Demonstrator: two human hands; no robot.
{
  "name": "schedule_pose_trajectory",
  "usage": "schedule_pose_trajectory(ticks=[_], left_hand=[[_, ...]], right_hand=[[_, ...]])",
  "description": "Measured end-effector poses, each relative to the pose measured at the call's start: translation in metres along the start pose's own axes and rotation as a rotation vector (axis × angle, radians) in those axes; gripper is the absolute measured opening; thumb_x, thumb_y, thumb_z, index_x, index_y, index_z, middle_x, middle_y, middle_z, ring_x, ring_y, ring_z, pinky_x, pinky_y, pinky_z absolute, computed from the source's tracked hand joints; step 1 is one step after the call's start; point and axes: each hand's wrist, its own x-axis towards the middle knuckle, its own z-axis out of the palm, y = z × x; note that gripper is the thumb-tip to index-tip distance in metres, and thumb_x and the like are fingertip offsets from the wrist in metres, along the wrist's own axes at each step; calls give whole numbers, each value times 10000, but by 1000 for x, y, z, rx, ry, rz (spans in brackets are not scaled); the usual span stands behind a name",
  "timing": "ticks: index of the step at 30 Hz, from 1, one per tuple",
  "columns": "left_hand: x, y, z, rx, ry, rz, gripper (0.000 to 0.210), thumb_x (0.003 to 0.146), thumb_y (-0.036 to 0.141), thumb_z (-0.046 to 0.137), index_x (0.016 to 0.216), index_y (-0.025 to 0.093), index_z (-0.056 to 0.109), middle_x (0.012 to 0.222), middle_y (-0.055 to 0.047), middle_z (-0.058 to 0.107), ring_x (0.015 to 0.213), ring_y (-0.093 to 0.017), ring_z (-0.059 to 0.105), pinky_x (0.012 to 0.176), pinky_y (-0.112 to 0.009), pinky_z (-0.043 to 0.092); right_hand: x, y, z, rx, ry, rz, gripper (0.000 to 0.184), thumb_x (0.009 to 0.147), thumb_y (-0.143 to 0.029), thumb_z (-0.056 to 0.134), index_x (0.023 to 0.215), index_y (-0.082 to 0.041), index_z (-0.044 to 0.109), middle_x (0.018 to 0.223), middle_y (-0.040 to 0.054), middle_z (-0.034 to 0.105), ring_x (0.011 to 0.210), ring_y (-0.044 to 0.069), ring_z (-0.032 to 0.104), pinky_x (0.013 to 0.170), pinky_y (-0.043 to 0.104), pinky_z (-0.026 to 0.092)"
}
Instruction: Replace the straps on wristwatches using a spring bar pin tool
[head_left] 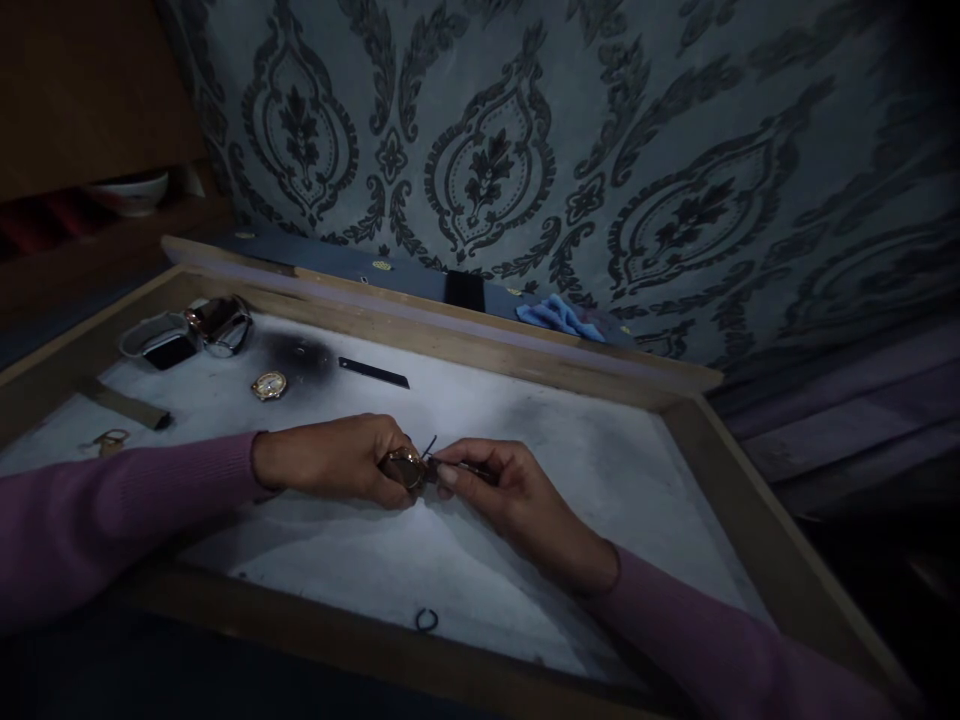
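My left hand [356, 460] is closed around a wristwatch [406, 467] with a shiny gold-toned case, held just above the white work surface. Thumb and fingers of my right hand [517, 500] pinch a slim dark tool [474, 470] whose exact kind I cannot make out. Its tip meets the right side of the watch, where the two hands nearly touch. A thin dark strip [430, 446] sticks up between them. Beyond my left hand lies a small round gold watch head [268, 385] without a strap.
A wooden rim [442, 310] borders the tray. Inside lie a dark flat blade [373, 372], several watches [221, 325] at the far left, an olive strap [124, 403], a small brass-coloured item [111, 440] and a black open ring [426, 620]. A blue cloth [561, 317] rests behind the rim.
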Motion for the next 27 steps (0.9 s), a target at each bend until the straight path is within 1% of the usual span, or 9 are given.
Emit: schedule_pose_trajectory(ticks=[5, 10, 17, 21, 27], left_hand=[[0, 0, 0, 12, 0, -25, 161, 760, 192, 574, 616, 164, 506, 562, 64, 409, 528, -83, 343, 503, -212, 280], [1, -1, 0, 4, -11, -9, 179, 764, 190, 573, 605, 167, 496, 549, 71, 380, 515, -80, 320, 489, -215, 260], [2, -4, 0, 6, -8, -19, 121, 758, 210, 583, 655, 154, 555, 576, 64, 432, 538, -83, 362, 514, -215, 290], [1, 0, 0, -3, -13, -33, 131, 766, 207, 573, 649, 160, 537, 571, 68, 407, 532, -80, 334, 513, -215, 278], [0, 4, -2, -37, -30, -48, 201, 771, 226, 587, 611, 170, 480, 558, 76, 357, 524, -77, 298, 501, -212, 254]], right_hand=[[-1, -1, 0, -14, 6, 5, 150, 843, -303, 680, 905, -191, 758, 759, 20, 707, 738, 142, 638, 720, 279, 516], [-1, 0, 1, -11, 11, -8, 134, 847, -275, 667, 915, -201, 757, 777, 19, 714, 746, 136, 643, 719, 277, 519], [-1, 1, 1, -60, 15, -44, 144, 848, -288, 664, 922, -205, 755, 781, 17, 709, 741, 136, 632, 700, 273, 511], [-2, 1, 1, -79, 13, -47, 144, 850, -285, 655, 918, -205, 754, 769, 20, 702, 742, 145, 631, 702, 285, 509], [-2, -2, 2, -127, 20, -64, 144, 852, -287, 639, 892, -204, 749, 752, 20, 694, 733, 153, 626, 694, 289, 501]])
